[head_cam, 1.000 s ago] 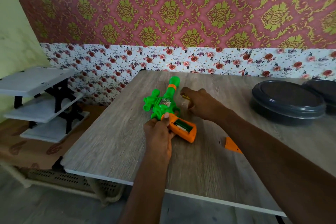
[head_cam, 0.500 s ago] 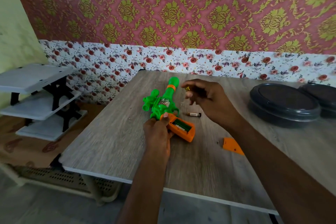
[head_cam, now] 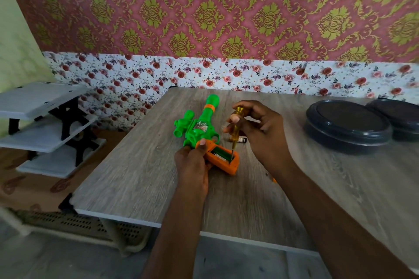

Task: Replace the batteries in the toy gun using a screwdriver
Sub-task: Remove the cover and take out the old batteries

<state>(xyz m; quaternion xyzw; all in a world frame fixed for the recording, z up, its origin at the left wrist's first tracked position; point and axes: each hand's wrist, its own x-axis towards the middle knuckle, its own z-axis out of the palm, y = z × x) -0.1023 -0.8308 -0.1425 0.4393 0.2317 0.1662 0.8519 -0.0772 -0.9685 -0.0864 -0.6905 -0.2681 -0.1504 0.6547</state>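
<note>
Toy gun (head_cam: 199,128): green body with an orange band near the muzzle and an orange grip; lies flat on the grey wood-grain table (head_cam: 136,179), muzzle pointing toward the flowered wall, grip toward the person. Battery compartment in the grip is uncovered; its green interior faces up.

Left hand (head_cam: 192,165): closed around the near side of the gun's grip, thumb laid across the orange edge beside the open compartment.

Right hand (head_cam: 260,129): just right of the gun, fingers pinched around the handle of the screwdriver.

Screwdriver (head_cam: 235,127): translucent yellow handle, thin metal shaft; held nearly upright, tip down inside the gun's open compartment at its right end.

Battery (head_cam: 242,140): one small dark cylinder lying on the table just right of the gun's trigger guard, partly behind the screwdriver handle and the right hand.

Orange piece (head_cam: 274,180): a small sliver on the table right of the gun's grip, mostly hidden by the right forearm; possibly the compartment cover, too little shows to be sure.

Two dark round lidded containers (head_cam: 347,124): well to the right of the gun, side by side at the table's far right.

White tiered rack (head_cam: 43,120): well left of the gun, beyond the table edge.
</note>
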